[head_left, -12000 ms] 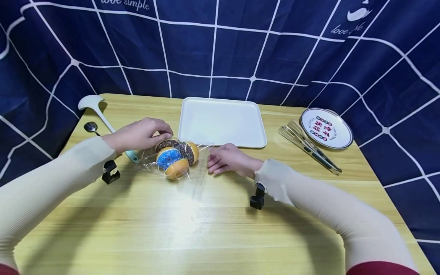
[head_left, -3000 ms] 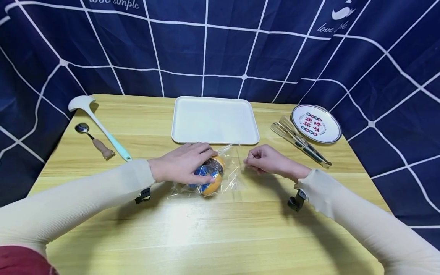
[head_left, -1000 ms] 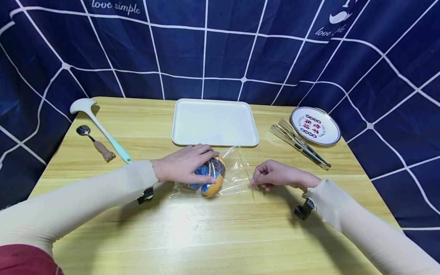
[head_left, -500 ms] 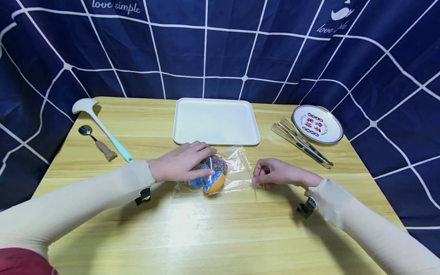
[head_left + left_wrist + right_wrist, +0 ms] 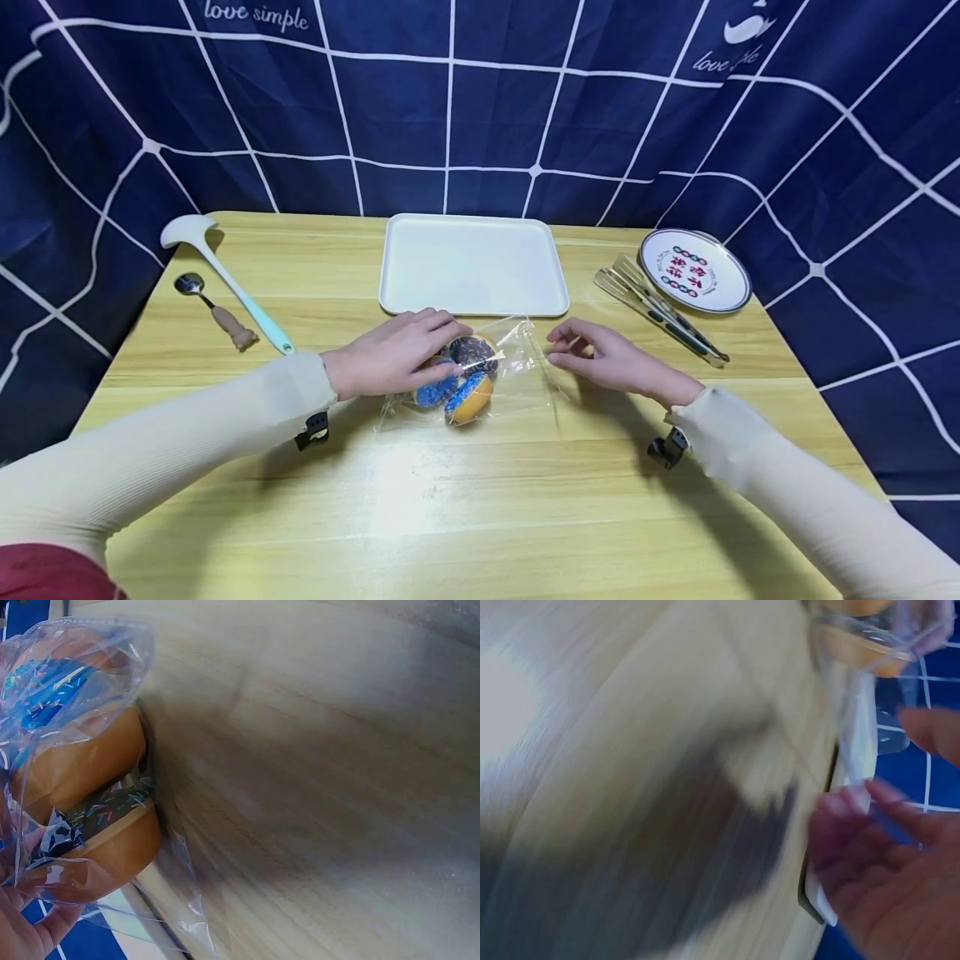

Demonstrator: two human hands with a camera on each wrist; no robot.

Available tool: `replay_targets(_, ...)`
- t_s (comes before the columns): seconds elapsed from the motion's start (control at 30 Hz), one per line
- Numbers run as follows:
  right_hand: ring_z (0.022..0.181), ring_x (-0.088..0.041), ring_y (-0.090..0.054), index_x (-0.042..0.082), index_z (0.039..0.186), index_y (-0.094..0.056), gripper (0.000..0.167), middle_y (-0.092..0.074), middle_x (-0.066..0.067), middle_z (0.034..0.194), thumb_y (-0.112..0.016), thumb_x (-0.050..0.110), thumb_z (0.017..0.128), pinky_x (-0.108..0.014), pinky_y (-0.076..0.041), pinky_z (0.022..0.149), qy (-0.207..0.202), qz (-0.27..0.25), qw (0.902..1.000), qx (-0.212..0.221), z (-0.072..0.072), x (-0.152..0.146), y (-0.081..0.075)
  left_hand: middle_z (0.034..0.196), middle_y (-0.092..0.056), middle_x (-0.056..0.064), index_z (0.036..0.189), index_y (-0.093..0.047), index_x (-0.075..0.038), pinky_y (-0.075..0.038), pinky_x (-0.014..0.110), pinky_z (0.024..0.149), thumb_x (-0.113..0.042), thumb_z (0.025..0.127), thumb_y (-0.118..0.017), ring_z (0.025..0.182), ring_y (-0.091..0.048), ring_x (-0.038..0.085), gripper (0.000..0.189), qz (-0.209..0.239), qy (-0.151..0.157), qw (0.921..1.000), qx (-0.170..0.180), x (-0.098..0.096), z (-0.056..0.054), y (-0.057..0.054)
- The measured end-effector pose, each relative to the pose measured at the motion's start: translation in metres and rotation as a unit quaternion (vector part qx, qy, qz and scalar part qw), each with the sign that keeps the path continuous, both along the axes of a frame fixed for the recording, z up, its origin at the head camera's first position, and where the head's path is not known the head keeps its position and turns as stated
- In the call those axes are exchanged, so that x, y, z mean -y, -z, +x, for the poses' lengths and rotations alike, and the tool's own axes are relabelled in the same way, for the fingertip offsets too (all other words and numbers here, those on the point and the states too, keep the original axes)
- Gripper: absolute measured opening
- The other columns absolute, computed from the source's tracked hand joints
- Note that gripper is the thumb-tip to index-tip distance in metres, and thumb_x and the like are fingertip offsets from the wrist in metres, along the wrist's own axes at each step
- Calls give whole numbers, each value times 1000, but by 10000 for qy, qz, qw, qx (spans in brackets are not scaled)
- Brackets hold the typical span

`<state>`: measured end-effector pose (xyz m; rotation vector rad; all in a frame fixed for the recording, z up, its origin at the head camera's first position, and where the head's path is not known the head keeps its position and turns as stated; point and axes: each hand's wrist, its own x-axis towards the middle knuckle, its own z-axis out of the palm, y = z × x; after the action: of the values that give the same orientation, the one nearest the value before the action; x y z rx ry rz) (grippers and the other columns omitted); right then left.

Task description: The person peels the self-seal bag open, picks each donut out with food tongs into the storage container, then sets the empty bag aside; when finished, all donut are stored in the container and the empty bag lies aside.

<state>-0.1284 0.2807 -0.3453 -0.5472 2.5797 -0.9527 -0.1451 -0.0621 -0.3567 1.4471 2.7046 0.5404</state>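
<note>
Doughnuts (image 5: 470, 400) in a clear bag (image 5: 521, 396) lie beneath the left hand (image 5: 393, 354), which rests across them, its thumb spread wide of the forefinger; the right hand (image 5: 611, 360) hangs at the bag's right end, thumb and fingers somewhat apart with nothing seen between them; whether its tips touch the film I cannot tell; a white tray (image 5: 474, 267) sits just beyond both hands; tongs (image 5: 660, 312) lie to the right hand's far right.

My worry is the thin film: a hard tug from the right hand, with the left pressing too lightly, could drag the bag sideways; a sudden give could spill doughnuts rightward out of the left hand's hold; too much pressure might dent them.

Some left fingertips are hidden, and parts of the doughnuts too, so their count is unsure; glare hides any seal; the right-wrist view is blurred; the left-wrist view cuts off most of its hand.
</note>
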Motion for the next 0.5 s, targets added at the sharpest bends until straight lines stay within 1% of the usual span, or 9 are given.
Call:
replay_targets(0.07, 104, -24, -69, 1, 121, -68, 25, -74, -13, 115, -70, 15, 101, -34, -59, 88, -80, 13, 9983, -583, 0, 2, 3, 135, -65, 7, 146, -56, -9, -54, 46, 108, -38, 106, -60, 122, -63, 22, 50, 0, -1, 10000, 8, 0, 0, 0)
replay_targets(0.1, 108, -26, -69, 2, 122, -69, 24, -74, -12, 117, -70, 15, 101, -38, -60, 90, -170, 42, 9967, -792, 0, 2, 4, 135, -66, 6, 146, -56, -9, -54, 45, 108, -38, 106, -60, 121, -63, 22, 50, 13, 4, 10000, 4, 0, 0, 0)
replay_targets(0.17, 115, -29, -68, 5, 124, -70, 27, -74, -10, 122, -72, 16, 99, -46, -59, 97, -429, 152, 9933, -1063, 0, 3, 6, 133, -66, 6, 145, -57, -9, -55, 44, 106, -38, 106, -60, 119, -63, 21, 49, 66, 13, 10000, -7, 0, 0, 0)
replay_targets(0.23, 123, -32, -66, 6, 129, -69, 33, -72, -10, 129, -74, 17, 98, -52, -55, 105, -771, 282, 9900, -1148, 1, 5, 8, 131, -67, 5, 144, -58, -9, -56, 43, 104, -38, 107, -60, 116, -64, 20, 47, 145, 29, 9999, -16, 0, 1, 0)
replay_targets(0.33, 136, -34, -59, 7, 138, -66, 43, -66, -11, 142, -75, 21, 98, -56, -46, 117, -1203, 506, 9852, -1107, 2, 6, 13, 129, -69, 5, 142, -59, -8, -57, 41, 101, -36, 107, -60, 113, -65, 19, 44, 226, 22, 9997, -25, -1, 1, 0)
replay_targets(0.4, 142, -35, -54, 8, 142, -63, 49, -62, -12, 149, -75, 24, 98, -56, -42, 121, -1412, 697, 9812, -1114, 2, 7, 16, 129, -70, 6, 141, -60, -7, -57, 40, 101, -35, 108, -59, 113, -66, 20, 43, 244, -33, 9997, -47, -2, 2, -1)
replay_targets(0.5, 148, -36, -49, 9, 147, -59, 54, -57, -13, 155, -74, 28, 99, -56, -38, 124, -1672, 1030, 9720, -1288, 3, 10, 19, 127, -71, 8, 138, -62, -5, -58, 40, 100, -32, 108, -59, 112, -67, 21, 40, 256, -221, 9994, -98, -3, 2, -2)
